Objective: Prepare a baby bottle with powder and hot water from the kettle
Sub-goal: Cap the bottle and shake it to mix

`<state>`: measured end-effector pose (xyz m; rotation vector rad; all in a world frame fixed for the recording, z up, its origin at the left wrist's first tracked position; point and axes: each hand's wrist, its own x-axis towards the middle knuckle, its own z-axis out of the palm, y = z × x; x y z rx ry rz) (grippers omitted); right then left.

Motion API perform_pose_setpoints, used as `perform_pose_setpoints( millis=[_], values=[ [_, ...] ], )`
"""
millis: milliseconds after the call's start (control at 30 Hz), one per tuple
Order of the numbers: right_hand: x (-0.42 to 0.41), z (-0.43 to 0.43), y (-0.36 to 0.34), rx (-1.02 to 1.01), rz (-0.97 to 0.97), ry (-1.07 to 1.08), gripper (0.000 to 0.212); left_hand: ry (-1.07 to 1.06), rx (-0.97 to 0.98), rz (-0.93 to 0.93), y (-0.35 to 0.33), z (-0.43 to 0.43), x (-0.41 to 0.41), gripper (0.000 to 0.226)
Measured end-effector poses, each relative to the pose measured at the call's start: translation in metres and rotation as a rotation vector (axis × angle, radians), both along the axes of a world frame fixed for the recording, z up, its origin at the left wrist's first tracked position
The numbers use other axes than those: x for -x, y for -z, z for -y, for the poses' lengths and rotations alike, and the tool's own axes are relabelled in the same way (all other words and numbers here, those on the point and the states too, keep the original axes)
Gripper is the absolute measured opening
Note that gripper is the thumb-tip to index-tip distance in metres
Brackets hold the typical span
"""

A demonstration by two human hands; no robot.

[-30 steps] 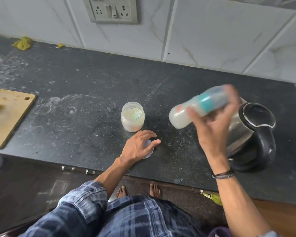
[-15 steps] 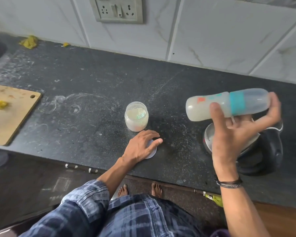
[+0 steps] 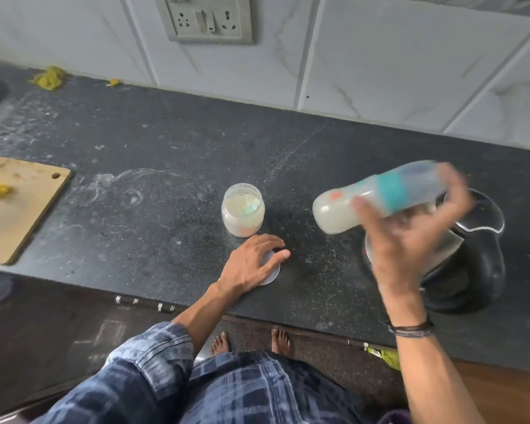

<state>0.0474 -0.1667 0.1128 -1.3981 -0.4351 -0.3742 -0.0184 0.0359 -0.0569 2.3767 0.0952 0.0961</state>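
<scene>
Fingers (image 3: 455, 186) of the right hand (image 3: 410, 243) clamp the tilted bottle (image 3: 337, 214) above the kettle (image 3: 478, 270); left hand (image 3: 251, 264) rests loosely on the lid (image 3: 273, 272).

— What lies on the counter on your screen?
— I see a dark countertop (image 3: 166, 133) with white dusty rings. A wooden cutting board (image 3: 16, 215) at the left edge, an open powder jar (image 3: 242, 209) at the centre, a flat white lid (image 3: 273, 269) just below it, the kettle (image 3: 478, 264) at the right. Yellow scraps (image 3: 48, 78) lie at the upper left.
</scene>
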Motion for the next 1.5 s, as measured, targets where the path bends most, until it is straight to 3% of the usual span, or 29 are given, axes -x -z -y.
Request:
perform_pose_setpoints(
  millis=[67, 200, 333, 467, 633, 767, 1067, 1267, 1500],
  values=[
    [-0.009, 0.002, 0.002, -0.002, 0.126, 0.064, 0.088, -0.017, 0.005, -0.007, -0.001, 0.001, 0.0, 0.065],
    [-0.005, -0.006, 0.01, 0.17, -0.146, -0.047, 0.09, -0.001, 0.002, 0.005, 0.001, 0.0, 0.002, 0.063],
    [-0.011, -0.006, 0.01, -0.077, -0.051, 0.121, 0.087, -0.009, -0.004, -0.002, 0.001, 0.0, 0.0, 0.064],
    [-0.01, -0.012, 0.015, 0.099, -0.205, -0.039, 0.089, 0.002, -0.001, 0.008, 0.004, -0.001, 0.002, 0.065],
    [-0.019, -0.01, 0.014, -0.13, -0.147, 0.142, 0.089, -0.017, 0.01, 0.014, 0.003, 0.001, 0.001, 0.065],
    [-0.013, -0.011, 0.034, 0.186, -0.238, -0.071, 0.087, -0.012, 0.026, 0.018, 0.005, -0.001, 0.001, 0.065],
    [-0.008, 0.001, 0.102, 0.873, -0.118, -0.008, 0.087, -0.011, 0.017, 0.013, 0.006, 0.0, 0.001, 0.06],
    [-0.004, -0.001, 0.117, 0.953, -0.155, 0.035, 0.09, -0.013, 0.026, 0.022, 0.006, 0.0, 0.002, 0.061],
    [0.001, -0.015, 0.116, 0.939, -0.303, 0.041, 0.112, -0.006, 0.008, 0.01, 0.009, -0.001, 0.001, 0.063]
  ],
)
